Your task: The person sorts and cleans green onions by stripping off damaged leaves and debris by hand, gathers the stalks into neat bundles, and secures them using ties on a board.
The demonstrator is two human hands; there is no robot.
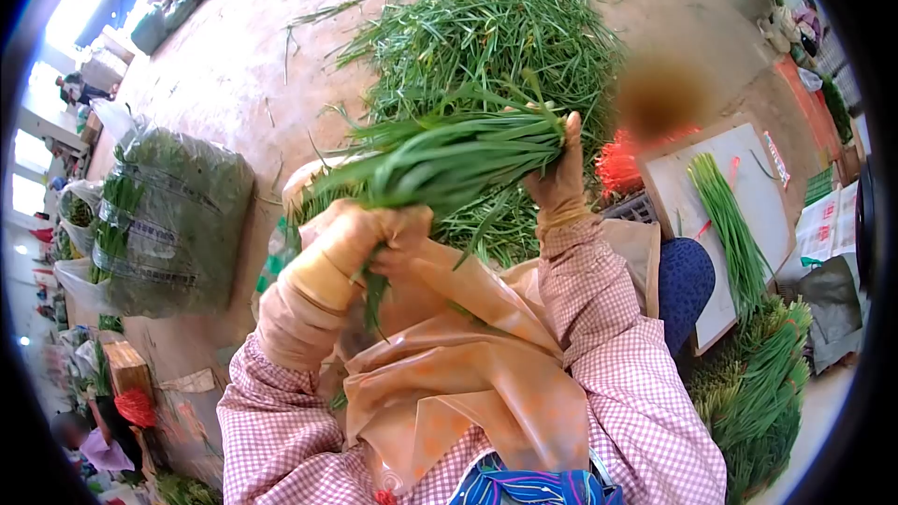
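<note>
A loose bunch of garlic chives (458,151) lies sideways across the front of my body, its stem ends to the right. My right hand (561,168) grips the bunch near those stem ends, thumb up along them. At the leafy left end my left hand (398,234) is closed on some leaves, a few blades hanging below the fist. Its wrist has a yellowish cuff. Beneath both hands spreads a tan plastic apron (458,365) over my lap. Just beyond the bunch is a large heap of loose chives (486,37) on the floor.
To the right, a board (669,178) carries a tied bunch of chives (730,224); red ties (622,164) lie beside it. More bundles (762,402) are piled at lower right. A large plastic-wrapped bale (178,224) stands left. Other people sit along the far edges.
</note>
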